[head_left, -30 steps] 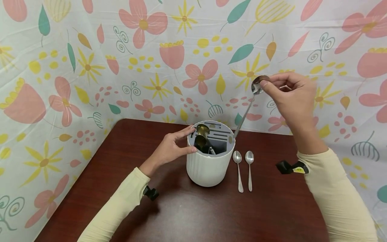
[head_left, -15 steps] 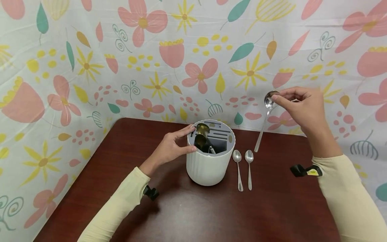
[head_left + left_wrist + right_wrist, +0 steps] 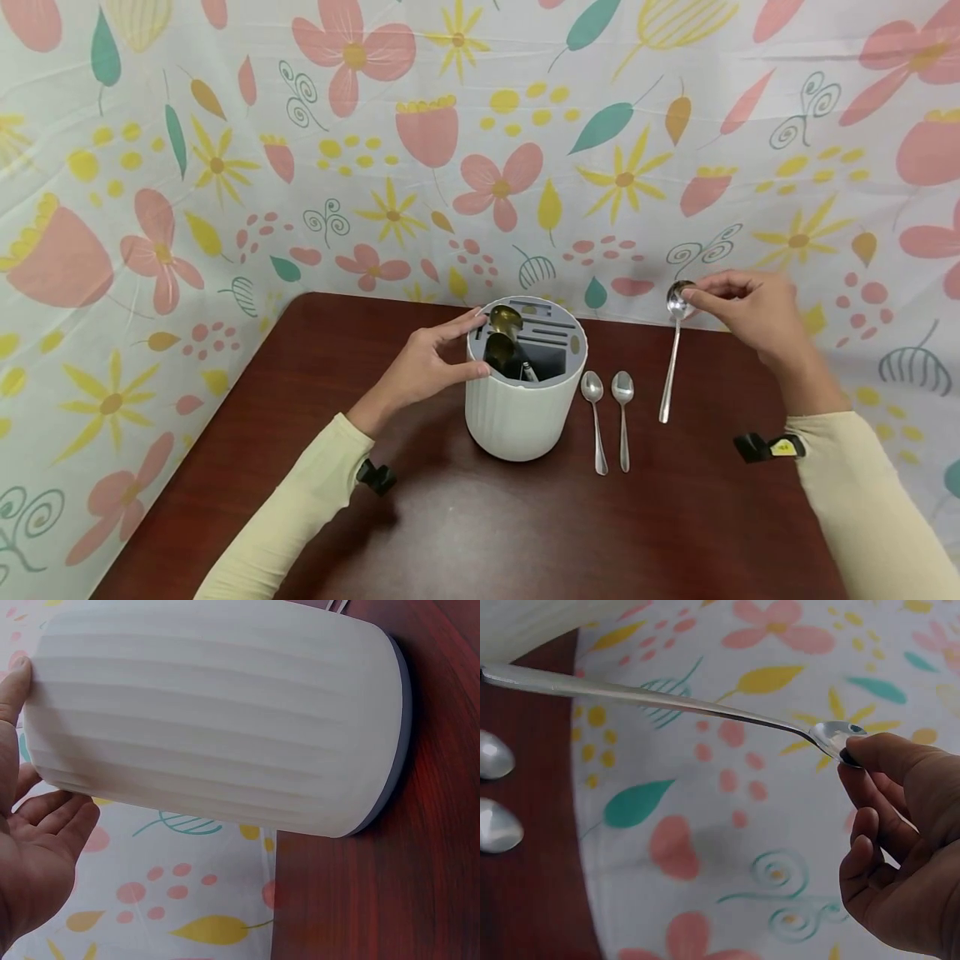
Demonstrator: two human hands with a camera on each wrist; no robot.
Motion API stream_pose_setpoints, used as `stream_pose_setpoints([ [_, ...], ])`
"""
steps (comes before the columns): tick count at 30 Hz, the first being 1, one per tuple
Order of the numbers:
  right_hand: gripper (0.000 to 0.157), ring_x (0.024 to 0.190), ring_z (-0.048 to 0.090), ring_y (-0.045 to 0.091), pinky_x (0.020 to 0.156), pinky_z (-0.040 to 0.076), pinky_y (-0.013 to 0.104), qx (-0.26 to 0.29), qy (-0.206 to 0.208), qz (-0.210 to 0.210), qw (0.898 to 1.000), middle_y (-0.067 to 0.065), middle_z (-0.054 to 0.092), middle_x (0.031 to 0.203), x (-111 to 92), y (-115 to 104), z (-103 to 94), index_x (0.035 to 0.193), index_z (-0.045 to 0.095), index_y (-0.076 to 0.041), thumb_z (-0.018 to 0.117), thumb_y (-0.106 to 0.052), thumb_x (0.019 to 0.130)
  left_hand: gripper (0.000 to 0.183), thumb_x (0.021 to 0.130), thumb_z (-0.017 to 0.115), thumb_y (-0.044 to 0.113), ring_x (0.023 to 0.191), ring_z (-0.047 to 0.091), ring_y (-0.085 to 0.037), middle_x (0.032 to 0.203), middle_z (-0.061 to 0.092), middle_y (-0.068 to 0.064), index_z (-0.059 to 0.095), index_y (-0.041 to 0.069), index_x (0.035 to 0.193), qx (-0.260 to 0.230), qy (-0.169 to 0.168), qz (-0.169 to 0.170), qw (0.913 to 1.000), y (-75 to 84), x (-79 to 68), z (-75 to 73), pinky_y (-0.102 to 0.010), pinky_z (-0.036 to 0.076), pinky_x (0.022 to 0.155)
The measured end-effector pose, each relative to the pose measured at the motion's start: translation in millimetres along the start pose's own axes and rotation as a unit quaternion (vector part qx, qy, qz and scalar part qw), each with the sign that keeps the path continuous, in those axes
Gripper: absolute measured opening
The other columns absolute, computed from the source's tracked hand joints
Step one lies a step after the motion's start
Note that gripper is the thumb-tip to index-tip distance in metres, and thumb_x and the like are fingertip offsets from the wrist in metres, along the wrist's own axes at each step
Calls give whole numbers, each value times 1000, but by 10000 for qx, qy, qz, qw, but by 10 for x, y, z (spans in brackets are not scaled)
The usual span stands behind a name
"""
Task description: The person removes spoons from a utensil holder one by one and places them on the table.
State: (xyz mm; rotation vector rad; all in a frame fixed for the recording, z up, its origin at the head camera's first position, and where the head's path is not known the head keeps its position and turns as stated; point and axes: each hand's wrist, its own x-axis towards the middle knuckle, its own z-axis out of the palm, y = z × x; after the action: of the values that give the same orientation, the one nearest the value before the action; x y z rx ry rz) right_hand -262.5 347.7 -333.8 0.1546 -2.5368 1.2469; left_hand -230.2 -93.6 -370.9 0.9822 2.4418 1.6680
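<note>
My right hand (image 3: 750, 312) pinches a silver spoon (image 3: 671, 362) by its bowl. The handle hangs down above the table's right side; in the right wrist view the bowl (image 3: 832, 736) sits between thumb and fingertips. My left hand (image 3: 420, 367) touches the rim of a white ribbed utensil holder (image 3: 517, 425), thumb in front and fingers at the left side, fairly straight. The holder has a grey slotted top. Two gold-toned rounded utensil heads (image 3: 504, 321) and a silver handle end (image 3: 528, 372) show inside it; their lower parts are hidden.
Two silver spoons (image 3: 592, 387) lie side by side just right of the holder, bowls toward the back. The dark red-brown wooden table (image 3: 465, 533) ends at a flower-patterned cloth (image 3: 300, 150) behind and to the left.
My right hand has moved right and down with the spoon, away from the holder's rim. The spoon's handle now hangs over the table right of the two lying spoons. My left hand stays put.
</note>
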Motion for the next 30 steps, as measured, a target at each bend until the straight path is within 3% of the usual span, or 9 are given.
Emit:
stream_pose_setpoints([
  [9,30,68,52,7,56,42,19,-508,-223,133,9984,-13,66,78,-84,489,137,92,76,-9,78,-36,80,66,82,77,23,137,35,-11,149,41,-2,49,10,141,66,17,5,10000,7,0,1,-45,33,109],
  [14,32,68,53,10,56,44,21,-515,-472,311,9971,-8,65,77,-122,696,217,94,76,-9,76,-38,81,66,82,77,23,137,37,-13,149,41,-4,49,9,140,62,36,34,10000,28,-6,6,-46,33,108],
  [24,40,72,53,12,59,45,26,-770,-853,726,9907,-3,66,82,-193,980,334,97,75,-11,73,-47,81,66,82,77,24,137,36,-11,149,41,-3,49,10,140,90,33,15,10000,24,-3,8,-44,33,109],
  [30,41,71,55,11,58,46,26,-604,-943,864,9899,-1,70,81,-218,1106,403,96,75,-9,75,-46,79,66,82,77,25,137,36,-12,149,41,-3,49,10,140,92,45,48,9999,12,0,6,-43,34,109],
])
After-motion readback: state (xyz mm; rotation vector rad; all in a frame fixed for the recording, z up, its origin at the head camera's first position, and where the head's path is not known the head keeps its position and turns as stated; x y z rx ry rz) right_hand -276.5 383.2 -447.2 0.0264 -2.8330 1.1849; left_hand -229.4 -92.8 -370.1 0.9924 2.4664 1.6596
